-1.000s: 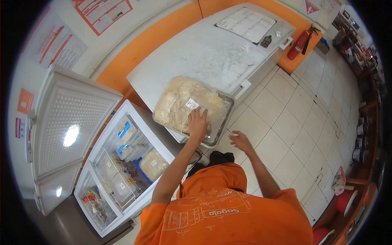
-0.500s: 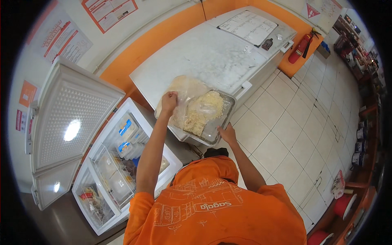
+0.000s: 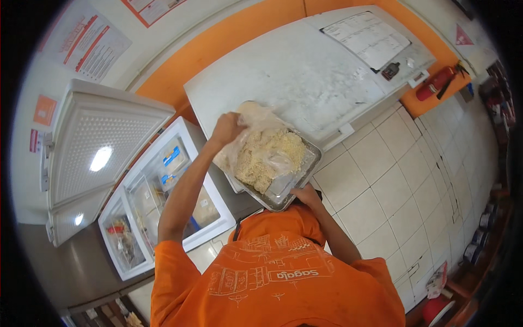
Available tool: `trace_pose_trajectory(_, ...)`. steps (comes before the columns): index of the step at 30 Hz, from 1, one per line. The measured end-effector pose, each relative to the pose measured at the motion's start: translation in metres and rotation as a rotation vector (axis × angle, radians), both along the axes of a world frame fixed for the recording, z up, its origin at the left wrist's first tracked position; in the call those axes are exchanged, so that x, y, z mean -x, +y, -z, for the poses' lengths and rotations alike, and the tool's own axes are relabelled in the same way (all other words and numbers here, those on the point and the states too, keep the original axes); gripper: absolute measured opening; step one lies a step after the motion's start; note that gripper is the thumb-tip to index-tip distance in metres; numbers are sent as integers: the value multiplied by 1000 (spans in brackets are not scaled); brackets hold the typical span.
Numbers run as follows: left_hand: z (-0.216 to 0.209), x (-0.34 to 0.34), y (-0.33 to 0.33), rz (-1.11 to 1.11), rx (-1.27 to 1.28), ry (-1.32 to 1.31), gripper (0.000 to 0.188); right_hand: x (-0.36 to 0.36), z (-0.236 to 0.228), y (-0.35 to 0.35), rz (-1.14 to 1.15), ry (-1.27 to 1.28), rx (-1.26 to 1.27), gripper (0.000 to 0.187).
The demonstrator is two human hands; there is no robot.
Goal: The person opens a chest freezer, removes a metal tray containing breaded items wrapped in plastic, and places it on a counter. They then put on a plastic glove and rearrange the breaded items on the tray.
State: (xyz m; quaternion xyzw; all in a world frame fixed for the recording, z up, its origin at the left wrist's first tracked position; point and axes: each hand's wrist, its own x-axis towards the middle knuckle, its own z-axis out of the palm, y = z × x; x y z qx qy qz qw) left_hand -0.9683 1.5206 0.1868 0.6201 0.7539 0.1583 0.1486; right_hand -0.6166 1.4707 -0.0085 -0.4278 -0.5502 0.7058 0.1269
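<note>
Just below the camera, an orange shirt (image 3: pixel 267 272) fills the bottom of the view. Past it, the right hand (image 3: pixel 308 197) looks clamped on the near right rim of a metal tray (image 3: pixel 316 162), perhaps so the tray does not slide or tip. Some of its fingers are hidden. The tray sits on the near corner of a shut white chest freezer (image 3: pixel 275 71), and its near end seems to poke out past the edge, where it is easy to reach. Pale yellow crumbs (image 3: pixel 257 158) lie heaped in the tray. The left hand (image 3: pixel 227 128) is a bit farther off, pinched shut on thin clear plastic (image 3: pixel 257 115). It holds the plastic up at the far left of the heap, likely to keep it off the crumbs.

To the left, an open freezer (image 3: pixel 219 224) has packs with blue labels (image 3: pixel 172 158) inside. Its white lid (image 3: pixel 117 144) stands up, so things inside can be reached. Farther off, a whiteboard (image 3: pixel 370 41) lies flat on the shut freezer, and beyond is a red fire extinguisher (image 3: pixel 436 84).
</note>
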Motion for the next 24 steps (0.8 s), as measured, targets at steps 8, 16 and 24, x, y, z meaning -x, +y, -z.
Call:
trace_pose_trajectory(8,26,49,11,-386,102,-197,44,-8,-33,29,-366,-50,159,55)
trace_pose_trajectory(16,12,36,-48,-561,46,-646,72,27,-157,86,-580,-205,-350,49)
trace_pose_trajectory(24,-23,-156,-96,-914,-397,-418,24,86,-106,98,-514,71,-559,36)
